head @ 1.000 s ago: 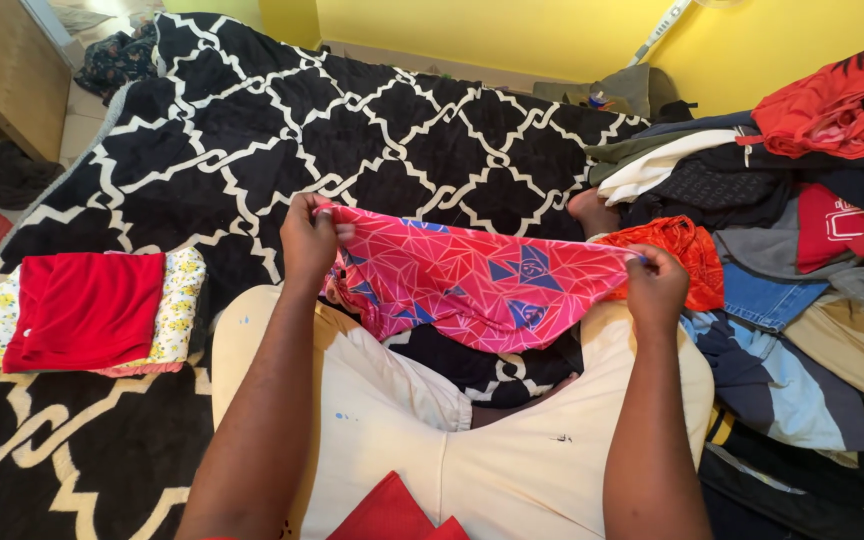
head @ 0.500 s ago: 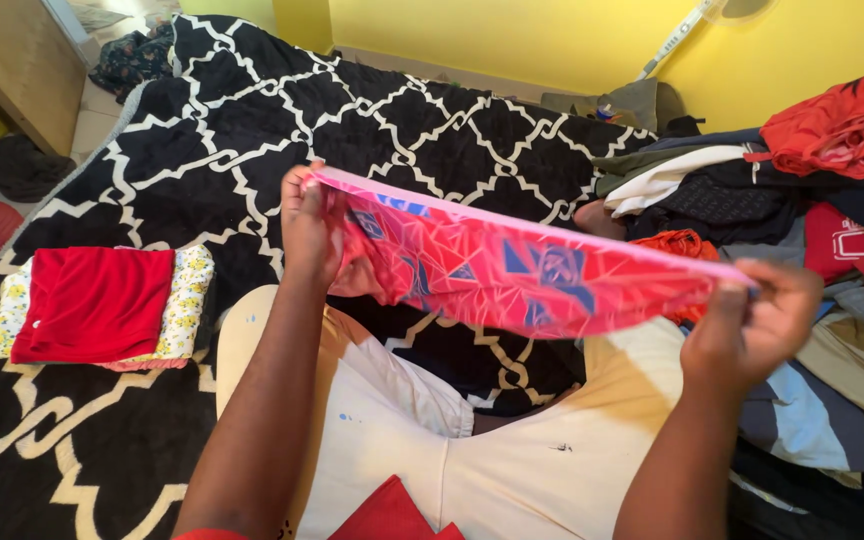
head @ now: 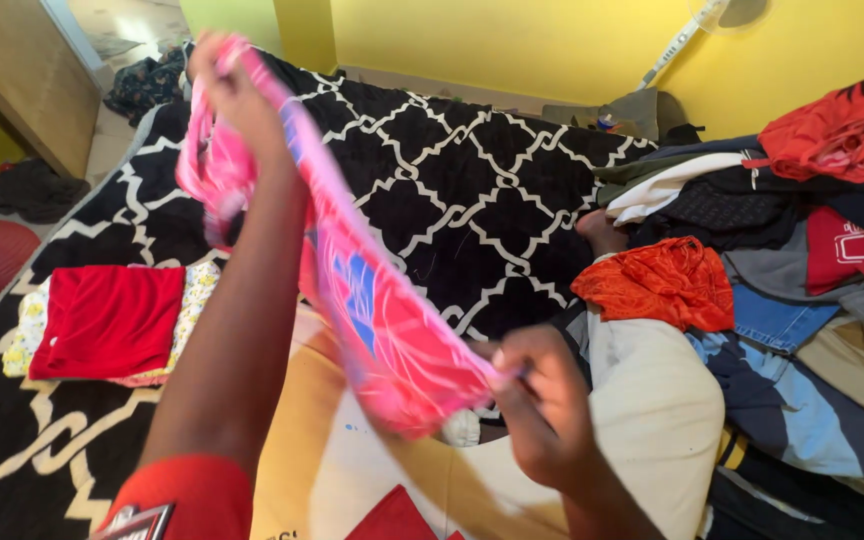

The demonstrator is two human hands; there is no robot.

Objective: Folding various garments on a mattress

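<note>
Pink patterned garment (head: 372,300), blue and red shapes: in the head view I see it stretched slantwise between both hands above my lap. Left hand (head: 237,95), raised high, clamped on its upper end. Right hand (head: 542,410), low, pinched shut on its lower end. Below: black-and-white patterned blanket (head: 472,200). Left: folded red cloth (head: 107,320). Right: clothes pile (head: 802,260), orange garment (head: 662,280) at its near edge.

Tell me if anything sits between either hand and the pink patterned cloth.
Nothing does. The left hand grips one end of the pink patterned cloth raised high, and the right hand pinches the other end low over the lap. Both touch it directly.
</note>
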